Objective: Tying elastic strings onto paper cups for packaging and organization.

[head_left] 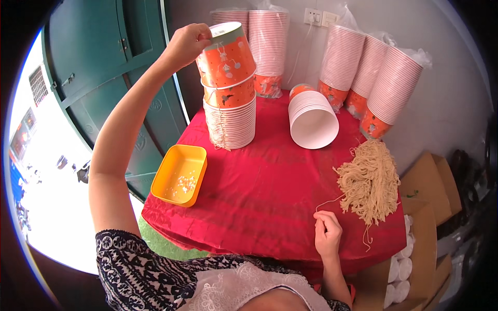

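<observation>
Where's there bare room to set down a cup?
The middle of the red tablecloth, between the yellow tray and the tan strand bundle. A narrower bare gap lies between the standing stack and the lying stack. Wrapped tub stacks crowd the back.

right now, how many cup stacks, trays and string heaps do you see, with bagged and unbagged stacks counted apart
bagged cup stacks: 5, one partly hidden
standing unbagged stack: 1
sideways unbagged stack: 1
yellow tray: 1
string heap: 1
total: 9
</observation>
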A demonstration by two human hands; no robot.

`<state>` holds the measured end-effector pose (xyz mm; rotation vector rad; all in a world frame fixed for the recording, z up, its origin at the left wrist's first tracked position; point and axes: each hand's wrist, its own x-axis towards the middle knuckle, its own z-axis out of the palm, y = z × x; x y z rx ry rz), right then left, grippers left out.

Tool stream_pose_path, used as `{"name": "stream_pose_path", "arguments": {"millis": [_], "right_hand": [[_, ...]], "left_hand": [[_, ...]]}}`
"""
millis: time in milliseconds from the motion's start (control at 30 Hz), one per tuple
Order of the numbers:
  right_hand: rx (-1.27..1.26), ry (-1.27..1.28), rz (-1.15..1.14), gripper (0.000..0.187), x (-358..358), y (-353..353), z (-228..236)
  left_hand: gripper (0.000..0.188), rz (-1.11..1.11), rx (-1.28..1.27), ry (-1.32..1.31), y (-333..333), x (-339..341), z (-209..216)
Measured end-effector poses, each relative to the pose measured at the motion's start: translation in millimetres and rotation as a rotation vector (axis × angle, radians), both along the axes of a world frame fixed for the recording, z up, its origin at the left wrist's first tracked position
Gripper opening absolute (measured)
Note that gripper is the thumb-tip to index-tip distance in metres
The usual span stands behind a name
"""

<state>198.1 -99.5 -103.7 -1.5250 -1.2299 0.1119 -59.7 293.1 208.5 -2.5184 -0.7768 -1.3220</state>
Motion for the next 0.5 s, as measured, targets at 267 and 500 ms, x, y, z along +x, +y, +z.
{"name": "stream_pose_path", "arguments": {"millis": [267,500], "right_hand": [[-0.012,-0.005,0.023,0.011,-0.1,-2.0,3.4],[-0.019,-0.013,0.038,0.010,-0.4,-3.0,4.0]], "left_hand": [[0.009,0.087,-0.065,0.146,-2.6,19.2,-6.0],[0.015,-0.006,-0.073,0.134,1.5,23.8,-13.2]]}}
